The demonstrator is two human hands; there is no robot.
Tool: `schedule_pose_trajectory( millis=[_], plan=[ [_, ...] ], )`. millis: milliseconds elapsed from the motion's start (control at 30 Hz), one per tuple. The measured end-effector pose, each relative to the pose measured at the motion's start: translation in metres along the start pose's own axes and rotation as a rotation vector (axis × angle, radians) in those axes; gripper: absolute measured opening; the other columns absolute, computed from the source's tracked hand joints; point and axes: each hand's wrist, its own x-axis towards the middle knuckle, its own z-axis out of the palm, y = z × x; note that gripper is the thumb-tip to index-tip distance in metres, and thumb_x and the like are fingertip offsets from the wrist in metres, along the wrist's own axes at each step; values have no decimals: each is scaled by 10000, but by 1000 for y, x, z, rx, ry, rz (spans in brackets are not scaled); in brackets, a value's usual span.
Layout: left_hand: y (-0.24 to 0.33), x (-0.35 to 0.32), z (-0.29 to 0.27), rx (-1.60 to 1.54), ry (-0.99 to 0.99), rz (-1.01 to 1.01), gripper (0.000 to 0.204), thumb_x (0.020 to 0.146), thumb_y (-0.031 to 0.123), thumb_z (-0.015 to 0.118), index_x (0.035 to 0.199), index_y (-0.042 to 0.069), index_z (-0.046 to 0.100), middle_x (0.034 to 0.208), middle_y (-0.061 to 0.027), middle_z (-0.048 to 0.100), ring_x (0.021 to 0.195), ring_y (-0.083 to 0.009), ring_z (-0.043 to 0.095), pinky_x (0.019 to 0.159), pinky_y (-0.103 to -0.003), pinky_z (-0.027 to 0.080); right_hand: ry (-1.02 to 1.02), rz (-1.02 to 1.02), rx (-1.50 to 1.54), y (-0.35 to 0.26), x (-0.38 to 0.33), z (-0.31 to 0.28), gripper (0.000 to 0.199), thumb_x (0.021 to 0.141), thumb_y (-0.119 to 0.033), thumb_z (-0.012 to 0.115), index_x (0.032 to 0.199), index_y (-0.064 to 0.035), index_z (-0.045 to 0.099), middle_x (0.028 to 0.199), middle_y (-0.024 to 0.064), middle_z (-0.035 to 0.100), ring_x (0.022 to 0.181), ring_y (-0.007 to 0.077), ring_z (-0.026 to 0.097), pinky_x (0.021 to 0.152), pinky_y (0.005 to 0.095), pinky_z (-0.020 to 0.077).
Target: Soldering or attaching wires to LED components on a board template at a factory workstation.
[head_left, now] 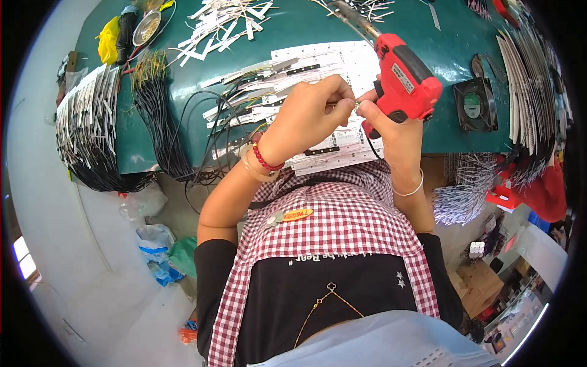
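Note:
My right hand (394, 128) is wrapped round a red and black soldering gun (406, 79), whose metal nozzle points away to the upper left. My left hand (318, 110) is closed in a pinch, its fingertips almost meeting my right thumb and forefinger. Something thin and pale, perhaps a wire end, shows between the fingertips, too small to make out. Beneath both hands lies a white printed sheet (361, 67). Narrow black and white strips with thin wires, such as a black strip (321, 151), are laid in rows on it. Black cables (229, 116) run off to the left.
A thick bundle of black cables (160, 116) hangs over the near edge of the green table (189, 79). White strips (226, 24) are heaped at the back. A black fan (474, 105) stands at right, near stacked strips (529, 92). A metal dish (147, 29) sits back left.

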Motion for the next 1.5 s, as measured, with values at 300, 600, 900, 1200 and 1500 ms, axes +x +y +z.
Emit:
schedule_pose_trajectory(
  millis=[300,600,900,1200,1500],
  plan=[
    [-11,0,6,15,63,-8,117,853,111,591,885,1,612,653,-31,603,548,-45,516,465,-201,381,39,-106,-191,1,0,4,123,767,-64,689,861,-5,636,768,34,645,657,110,603,612,249,477],
    [-45,18,-26,-35,73,-222,172,835,165,612,805,-2,638,626,-13,587,583,-52,506,537,-224,422,-3,62,294,20,20,-5,369,816,-11,617,1146,43,461,831,119,628,673,163,627,617,261,513],
    [-96,45,-44,562,274,-272,171,747,206,650,757,36,656,738,-100,639,624,-271,597,585,-347,463,-28,98,12,12,19,-54,270,837,-48,575,1085,49,530,620,31,519,461,84,464,444,215,369],
    [-87,40,-27,713,427,-195,117,739,133,639,715,22,607,954,-57,560,625,-283,594,547,-372,465,-39,207,-69,17,20,-33,255,838,-97,574,1045,46,535,585,14,503,436,73,441,424,210,341],
    [-90,40,-29,687,449,-184,116,722,120,638,682,17,602,973,-49,566,622,-286,595,554,-375,465,-2,263,-145,14,16,-24,225,843,-81,563,1026,45,526,586,27,502,450,82,445,443,212,339]
  ],
)
